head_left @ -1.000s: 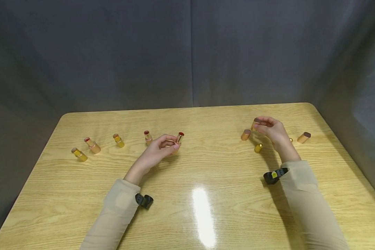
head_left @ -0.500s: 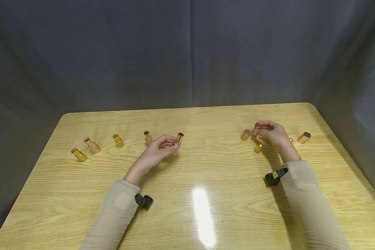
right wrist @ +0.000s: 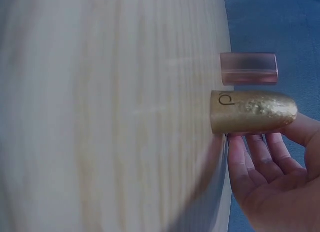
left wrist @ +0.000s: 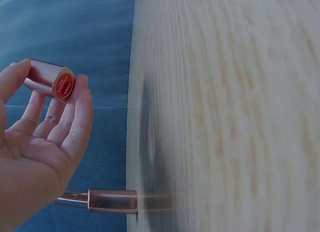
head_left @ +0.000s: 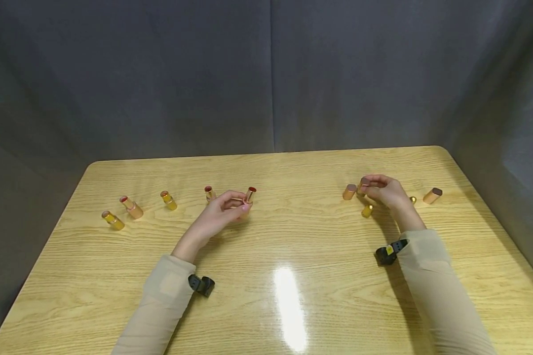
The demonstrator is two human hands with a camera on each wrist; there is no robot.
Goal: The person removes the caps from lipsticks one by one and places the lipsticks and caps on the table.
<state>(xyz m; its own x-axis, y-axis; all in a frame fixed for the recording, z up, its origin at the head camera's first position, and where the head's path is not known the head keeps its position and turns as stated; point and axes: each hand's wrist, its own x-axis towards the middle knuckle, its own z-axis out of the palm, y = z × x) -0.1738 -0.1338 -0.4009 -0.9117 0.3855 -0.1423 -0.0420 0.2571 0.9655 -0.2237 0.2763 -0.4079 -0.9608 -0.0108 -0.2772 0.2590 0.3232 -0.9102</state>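
My left hand [head_left: 219, 214] pinches an uncapped rose-gold lipstick [head_left: 250, 195] above the table, its red tip up. The left wrist view shows a red label [left wrist: 64, 86] on its base, between thumb and fingers. At the right, my right hand [head_left: 386, 192] holds a rose-gold lipstick cap [head_left: 362, 185] by thumb and fingers, low over the table. A matching cap [head_left: 349, 192] stands just left of it. Nearer to me is a rounded gold cap [head_left: 367, 211]; in the right wrist view this gold cap [right wrist: 252, 112] hides most of the held one.
Uncapped lipsticks stand on the left: two gold ones [head_left: 112, 220], [head_left: 169, 200] and two rose-gold ones [head_left: 131, 207], [head_left: 209, 193], the last close behind my left hand. Another rose-gold cap [head_left: 433, 195] and a partly hidden gold cap [head_left: 413, 200] stand right of my right wrist.
My right hand has brought its cap down towards the table, beside the standing cap. My left hand with the lipstick has shifted slightly left.
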